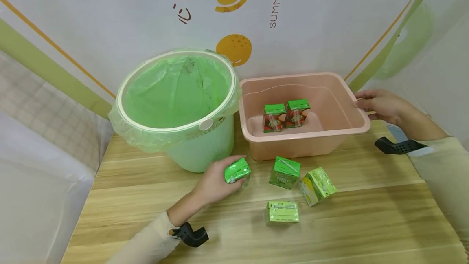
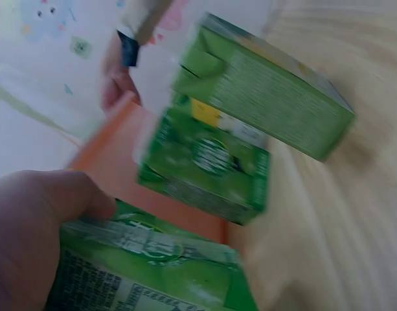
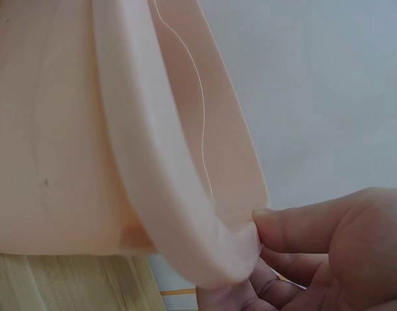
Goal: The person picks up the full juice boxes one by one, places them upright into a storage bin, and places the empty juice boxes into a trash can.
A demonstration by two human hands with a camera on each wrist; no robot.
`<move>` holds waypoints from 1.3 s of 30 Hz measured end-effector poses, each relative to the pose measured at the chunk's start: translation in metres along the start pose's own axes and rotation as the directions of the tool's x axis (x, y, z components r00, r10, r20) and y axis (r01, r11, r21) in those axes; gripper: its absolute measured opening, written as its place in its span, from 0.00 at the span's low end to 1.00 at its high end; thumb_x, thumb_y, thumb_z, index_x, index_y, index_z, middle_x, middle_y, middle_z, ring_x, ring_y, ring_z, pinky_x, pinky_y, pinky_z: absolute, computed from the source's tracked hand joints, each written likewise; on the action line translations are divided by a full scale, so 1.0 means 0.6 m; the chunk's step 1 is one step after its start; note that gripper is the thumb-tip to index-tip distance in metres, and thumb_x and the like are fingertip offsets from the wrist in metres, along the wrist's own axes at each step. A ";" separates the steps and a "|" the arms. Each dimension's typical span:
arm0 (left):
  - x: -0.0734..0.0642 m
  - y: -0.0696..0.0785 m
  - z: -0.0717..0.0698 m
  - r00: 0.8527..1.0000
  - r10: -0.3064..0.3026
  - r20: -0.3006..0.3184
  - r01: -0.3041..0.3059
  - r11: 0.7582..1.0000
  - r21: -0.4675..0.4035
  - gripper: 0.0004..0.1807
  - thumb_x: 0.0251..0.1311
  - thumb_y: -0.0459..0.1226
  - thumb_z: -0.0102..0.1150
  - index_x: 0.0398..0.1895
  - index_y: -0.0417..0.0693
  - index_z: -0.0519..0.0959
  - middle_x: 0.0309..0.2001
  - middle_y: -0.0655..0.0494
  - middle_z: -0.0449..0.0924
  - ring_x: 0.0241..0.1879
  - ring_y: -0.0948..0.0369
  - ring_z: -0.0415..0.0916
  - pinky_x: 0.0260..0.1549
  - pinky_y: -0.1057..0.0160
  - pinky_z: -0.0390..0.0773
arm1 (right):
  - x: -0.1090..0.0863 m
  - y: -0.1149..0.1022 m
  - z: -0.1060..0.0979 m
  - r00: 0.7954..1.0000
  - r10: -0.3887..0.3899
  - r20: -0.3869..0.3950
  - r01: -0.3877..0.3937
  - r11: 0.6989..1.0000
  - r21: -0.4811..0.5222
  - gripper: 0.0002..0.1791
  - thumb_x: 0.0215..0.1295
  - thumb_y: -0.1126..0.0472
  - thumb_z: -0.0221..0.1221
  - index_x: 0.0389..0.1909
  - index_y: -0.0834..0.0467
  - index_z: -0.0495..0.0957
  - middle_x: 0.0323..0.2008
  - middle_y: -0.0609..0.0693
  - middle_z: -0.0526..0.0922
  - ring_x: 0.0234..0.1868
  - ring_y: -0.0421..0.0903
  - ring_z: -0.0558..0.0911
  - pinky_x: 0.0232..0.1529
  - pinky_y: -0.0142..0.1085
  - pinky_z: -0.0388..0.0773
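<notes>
Two hands engaged: left hand point(image 1: 216, 182) clamped round green carton point(image 1: 237, 170); right hand point(image 1: 382, 105), forearm point(image 1: 426, 128) at right edge of table point(image 1: 355, 225), pinching right rim of pink basin point(image 1: 293, 147).

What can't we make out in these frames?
Head: the inside floor of the green bucket, hidden by its near rim and wall.
Left wrist: the lower end of the held carton, cut off by the bottom edge; the small print on the upper carton, blurred.
Right wrist: the rest of the pink basin, cut off by the left and top edges.
</notes>
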State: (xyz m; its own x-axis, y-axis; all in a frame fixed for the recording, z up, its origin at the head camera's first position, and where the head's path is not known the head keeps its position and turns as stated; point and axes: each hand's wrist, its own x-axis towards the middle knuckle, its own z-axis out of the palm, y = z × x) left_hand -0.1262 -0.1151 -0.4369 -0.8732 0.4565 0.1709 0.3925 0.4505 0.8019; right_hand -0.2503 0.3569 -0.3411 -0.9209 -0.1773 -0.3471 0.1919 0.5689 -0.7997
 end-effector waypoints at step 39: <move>0.241 0.256 -0.044 0.948 0.260 0.183 -0.247 0.965 -0.092 0.29 0.57 0.38 0.74 0.62 0.44 0.79 0.47 0.55 0.82 0.43 0.63 0.77 0.43 0.70 0.78 | -0.001 0.001 0.001 1.000 -0.002 -0.013 0.002 1.000 0.010 0.33 0.81 0.56 0.49 0.73 0.75 0.50 0.38 0.33 0.77 0.40 0.30 0.78 0.42 0.32 0.83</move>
State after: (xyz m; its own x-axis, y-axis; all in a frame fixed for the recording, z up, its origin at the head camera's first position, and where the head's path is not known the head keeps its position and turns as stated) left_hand -0.1999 0.0000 -0.2738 -0.6731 0.6901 0.2661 0.5678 0.2516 0.7838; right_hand -0.2496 0.3566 -0.3419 -0.9258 -0.1675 -0.3390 0.1934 0.5606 -0.8052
